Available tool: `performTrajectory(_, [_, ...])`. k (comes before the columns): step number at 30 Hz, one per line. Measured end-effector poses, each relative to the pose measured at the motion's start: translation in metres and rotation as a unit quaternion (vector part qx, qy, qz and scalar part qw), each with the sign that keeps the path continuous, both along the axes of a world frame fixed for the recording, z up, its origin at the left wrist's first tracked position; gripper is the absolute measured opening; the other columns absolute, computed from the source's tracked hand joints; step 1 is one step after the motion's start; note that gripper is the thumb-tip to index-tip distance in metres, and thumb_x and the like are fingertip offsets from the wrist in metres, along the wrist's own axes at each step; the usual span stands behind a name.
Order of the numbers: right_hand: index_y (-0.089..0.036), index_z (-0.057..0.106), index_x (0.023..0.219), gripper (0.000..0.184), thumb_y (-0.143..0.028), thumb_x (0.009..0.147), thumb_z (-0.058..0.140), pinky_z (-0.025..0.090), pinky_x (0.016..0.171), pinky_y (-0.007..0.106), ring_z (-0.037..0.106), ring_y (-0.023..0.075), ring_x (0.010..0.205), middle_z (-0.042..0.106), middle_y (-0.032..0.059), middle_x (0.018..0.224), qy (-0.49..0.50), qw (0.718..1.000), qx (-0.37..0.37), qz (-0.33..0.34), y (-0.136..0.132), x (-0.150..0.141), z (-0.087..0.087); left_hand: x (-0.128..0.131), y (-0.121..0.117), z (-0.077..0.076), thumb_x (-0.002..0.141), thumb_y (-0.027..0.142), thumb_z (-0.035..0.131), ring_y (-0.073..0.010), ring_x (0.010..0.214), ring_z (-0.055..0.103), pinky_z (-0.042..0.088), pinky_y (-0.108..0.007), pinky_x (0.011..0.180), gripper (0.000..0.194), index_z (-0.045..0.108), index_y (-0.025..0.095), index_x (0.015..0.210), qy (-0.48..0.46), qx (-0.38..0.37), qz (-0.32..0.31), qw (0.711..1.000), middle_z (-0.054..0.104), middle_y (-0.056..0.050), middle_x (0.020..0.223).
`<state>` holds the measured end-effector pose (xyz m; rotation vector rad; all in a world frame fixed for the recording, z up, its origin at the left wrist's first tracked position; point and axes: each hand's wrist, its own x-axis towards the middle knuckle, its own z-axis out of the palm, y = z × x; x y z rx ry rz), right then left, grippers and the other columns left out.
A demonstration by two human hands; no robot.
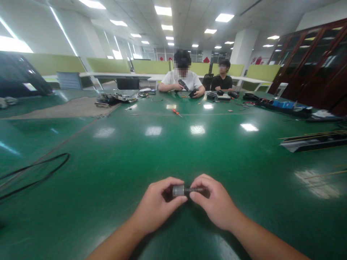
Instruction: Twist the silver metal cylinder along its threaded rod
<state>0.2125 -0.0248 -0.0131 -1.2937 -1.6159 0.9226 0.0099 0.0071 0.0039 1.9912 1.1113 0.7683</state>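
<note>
Low over the green table, my left hand (151, 207) is closed round a short grey metal cylinder (178, 190) that looks like a small motor. A thin dark shaft (195, 189) with what looks like a thread sticks out of its right end, lying level. My right hand (218, 206) is closed round this shaft, with thumb and fingertips close to the cylinder. The two hands face each other, their fingertips only slightly apart. The fingers beneath and behind the piece are hidden.
An orange screwdriver (176, 112) lies far ahead on the green table (173, 151). A black cable (54, 162) loops at left. Long trim strips (314, 141) lie at right. Electronic parts (114, 98) sit at the back left. Across the table, a person (180, 77) holds a dark tool; another sits behind.
</note>
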Motion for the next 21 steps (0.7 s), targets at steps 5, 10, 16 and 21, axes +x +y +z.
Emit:
performTrajectory(5, [-0.02, 0.069, 0.083, 0.006, -0.016, 0.082, 0.066, 0.043, 0.069, 0.027, 0.059, 0.0155, 0.077, 0.063, -0.0005, 0.083, -0.003, 1.0, -0.001, 0.0, -0.0006, 0.001, -0.0004, 0.0, 0.0004, -0.001, 0.08, 0.027, 0.074, -0.0181, 0.079, 0.067, 0.048, -0.026, 0.072, 0.021, 0.071, 0.023, 0.101, 0.002, 0.007, 0.002, 1.0, 0.074, 0.001, 0.087])
performTrajectory(10, [-0.02, 0.069, 0.083, 0.006, -0.015, 0.082, 0.065, 0.043, 0.069, 0.027, 0.059, 0.0154, 0.076, 0.063, -0.0005, 0.082, -0.004, 1.0, -0.005, -0.003, -0.0004, 0.0008, -0.0007, 0.0, -0.0008, -0.0018, 0.08, 0.028, 0.074, -0.0188, 0.08, 0.067, 0.048, -0.026, 0.072, 0.022, 0.071, 0.022, 0.101, 0.002, 0.016, 0.005, 1.0, 0.074, 0.0, 0.088])
performTrajectory(16, [-0.02, 0.068, 0.083, 0.006, -0.016, 0.082, 0.065, 0.043, 0.069, 0.027, 0.059, 0.0158, 0.076, 0.063, -0.0002, 0.082, -0.002, 1.0, -0.006, -0.005, -0.0011, 0.0005, 0.0007, 0.0001, 0.0001, -0.0014, 0.081, 0.028, 0.074, -0.0186, 0.079, 0.067, 0.048, -0.026, 0.071, 0.021, 0.071, 0.022, 0.101, 0.009, 0.015, 0.005, 1.0, 0.074, 0.0, 0.087])
performTrajectory(21, [-0.02, 0.068, 0.084, 0.006, -0.016, 0.082, 0.064, 0.043, 0.069, 0.027, 0.059, 0.0157, 0.076, 0.063, -0.0003, 0.082, -0.002, 1.0, -0.007, -0.004, -0.0006, 0.0005, 0.0009, 0.0005, 0.0004, -0.0013, 0.081, 0.027, 0.073, -0.0184, 0.078, 0.067, 0.048, -0.026, 0.071, 0.021, 0.071, 0.022, 0.101, 0.011, 0.012, 0.005, 1.0, 0.074, 0.0, 0.087])
